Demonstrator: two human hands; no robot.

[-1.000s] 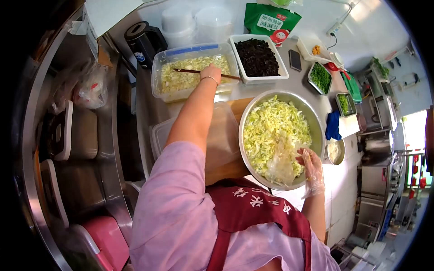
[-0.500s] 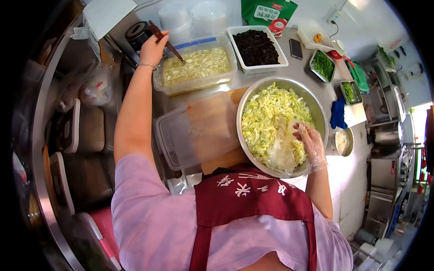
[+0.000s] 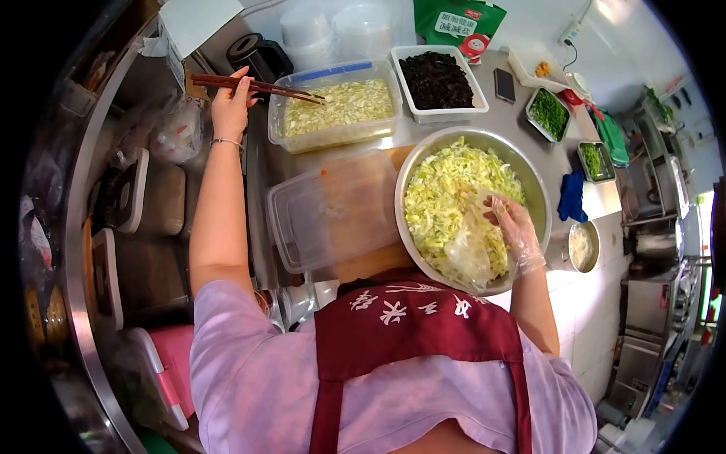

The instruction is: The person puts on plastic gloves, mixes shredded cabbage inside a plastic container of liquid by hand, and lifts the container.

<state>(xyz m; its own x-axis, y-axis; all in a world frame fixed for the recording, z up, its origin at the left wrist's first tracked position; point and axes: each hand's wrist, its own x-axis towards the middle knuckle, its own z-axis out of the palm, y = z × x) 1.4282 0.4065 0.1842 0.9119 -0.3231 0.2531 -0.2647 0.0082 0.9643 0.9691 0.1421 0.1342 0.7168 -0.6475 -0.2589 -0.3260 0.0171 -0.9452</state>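
Observation:
My left hand [image 3: 231,112] is closed around a pair of dark brown chopsticks [image 3: 257,86]. Their tips are over the near-clear plastic tub [image 3: 281,121] of chopped pale vegetable in liquid [image 3: 355,107]. My right hand [image 3: 514,231], in a clear plastic glove, is over the right side of a large steel bowl [image 3: 403,221]. Its fingers pinch a crumpled clear plastic sheet or bag [image 3: 469,250], whose exact kind I cannot make out. Shredded cabbage [image 3: 446,181] fills the bowl beneath it.
A clear plastic lid [image 3: 302,227] lies partly on a wooden board [image 3: 367,265]. A white tub of black fungus [image 3: 439,79], a phone [image 3: 504,85], trays of chopped greens [image 3: 549,113], a blue cloth [image 3: 572,195] and a small steel bowl [image 3: 596,246] stand around.
My left hand has moved left and down, and the chopsticks have swung from steeply slanted to nearly level. My right hand stays at the bowl with the plastic.

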